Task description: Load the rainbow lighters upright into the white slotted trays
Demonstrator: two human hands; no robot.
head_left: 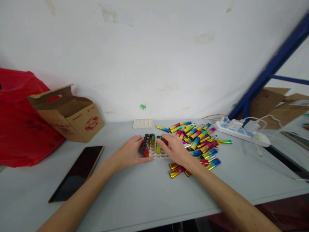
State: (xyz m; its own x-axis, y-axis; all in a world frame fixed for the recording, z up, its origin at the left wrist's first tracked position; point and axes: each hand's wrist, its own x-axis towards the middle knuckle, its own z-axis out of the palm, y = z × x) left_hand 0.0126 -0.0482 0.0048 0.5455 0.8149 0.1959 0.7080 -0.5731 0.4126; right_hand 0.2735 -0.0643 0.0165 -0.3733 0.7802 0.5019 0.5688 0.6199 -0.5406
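A white tray [158,156] with rows of holes sits on the table between my hands. Several shiny lighters [146,149] with black tops stand upright in a row at its left end, and another lighter stands beside them. My left hand [130,150] curves around that left end, thumb along the front edge, fingers partly hidden behind the lighters. With thumb and fingers, my right hand [175,149] pinches a green-yellow lighter [158,148] held upright over the tray's holes. Whether its base is seated in a hole I cannot tell.
A loose pile of shiny multicoloured lighters [195,140] lies at the right. Behind is a second white holed tray [143,123]. A tablet [78,172], cardboard box [72,116] and red bag [21,119] are at the left; a power strip [241,132] with cables is at the right.
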